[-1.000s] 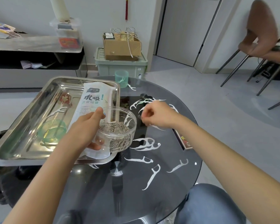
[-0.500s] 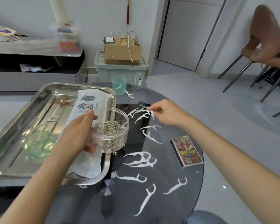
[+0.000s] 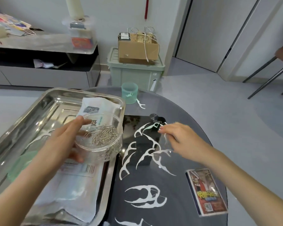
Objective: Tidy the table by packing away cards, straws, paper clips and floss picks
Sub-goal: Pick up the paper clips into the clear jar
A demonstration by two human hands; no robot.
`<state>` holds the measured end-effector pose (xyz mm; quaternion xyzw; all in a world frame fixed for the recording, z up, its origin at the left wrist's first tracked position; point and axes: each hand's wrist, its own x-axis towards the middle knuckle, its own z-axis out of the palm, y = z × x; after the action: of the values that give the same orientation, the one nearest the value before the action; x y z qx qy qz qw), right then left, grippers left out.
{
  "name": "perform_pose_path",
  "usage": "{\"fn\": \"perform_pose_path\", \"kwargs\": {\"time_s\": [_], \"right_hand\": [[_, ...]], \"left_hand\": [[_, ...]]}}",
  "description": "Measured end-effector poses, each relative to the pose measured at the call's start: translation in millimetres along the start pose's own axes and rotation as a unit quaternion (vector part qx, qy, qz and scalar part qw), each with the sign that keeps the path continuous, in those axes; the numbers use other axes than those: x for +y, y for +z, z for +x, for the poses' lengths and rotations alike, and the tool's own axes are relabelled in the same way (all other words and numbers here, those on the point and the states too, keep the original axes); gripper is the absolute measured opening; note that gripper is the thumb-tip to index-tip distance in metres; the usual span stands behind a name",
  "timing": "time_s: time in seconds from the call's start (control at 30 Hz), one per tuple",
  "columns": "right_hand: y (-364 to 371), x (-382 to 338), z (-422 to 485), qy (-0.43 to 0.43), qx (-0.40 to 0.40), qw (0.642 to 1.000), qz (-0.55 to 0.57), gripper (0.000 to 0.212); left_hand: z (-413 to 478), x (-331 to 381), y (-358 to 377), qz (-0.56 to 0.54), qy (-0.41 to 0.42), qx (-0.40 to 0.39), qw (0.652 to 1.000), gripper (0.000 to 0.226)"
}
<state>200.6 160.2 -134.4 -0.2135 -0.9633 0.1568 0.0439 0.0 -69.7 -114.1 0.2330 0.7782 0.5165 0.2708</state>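
- While our left hand [image 3: 64, 141] grips the clear tub [image 3: 101, 144] of paper clips [image 3: 104, 136] over the tray [image 3: 39, 111], our right hand [image 3: 178, 136] has moved off to the tub's 2 o'clock.
- Its fingertips [image 3: 160, 128] meet a loose clip [image 3: 156, 124] on the worktop [image 3: 178, 201]; whether they pinch it, we cannot tell.
- Toward 6 o'clock, floss picks [image 3: 145, 198] lie unpacked.

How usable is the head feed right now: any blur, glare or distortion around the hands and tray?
Head view: the right hand is motion-blurred at the fingertips, so its grasp is unclear; the left hand gripping the clear tub is slightly soft; the steel tray throws mirror glare; the glass table shows reflections; the wide-angle lens slants the door frame.
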Motion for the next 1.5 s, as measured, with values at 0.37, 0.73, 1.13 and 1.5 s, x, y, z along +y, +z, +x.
{"fn": "perform_pose_path", "kwargs": {"time_s": [0.37,0.73,1.13,1.5], "right_hand": [[-3,6,14,-0.005,-0.020,0.999,-0.033,0.041],[12,12,93,0.016,-0.006,0.986,-0.165,0.025],[-7,13,97,0.087,-0.126,0.986,-0.060,0.017],[-15,9,91,0.122,-0.133,0.974,-0.135,0.026]], "left_hand": [[14,-13,-8,0.003,0.023,0.010,1.000,0.064],[11,-3,1,-0.007,0.015,0.012,1.000,0.052],[3,7,7,-0.037,0.001,-0.023,0.999,0.034],[9,-1,6,-0.007,0.014,-0.010,1.000,0.053]]}}
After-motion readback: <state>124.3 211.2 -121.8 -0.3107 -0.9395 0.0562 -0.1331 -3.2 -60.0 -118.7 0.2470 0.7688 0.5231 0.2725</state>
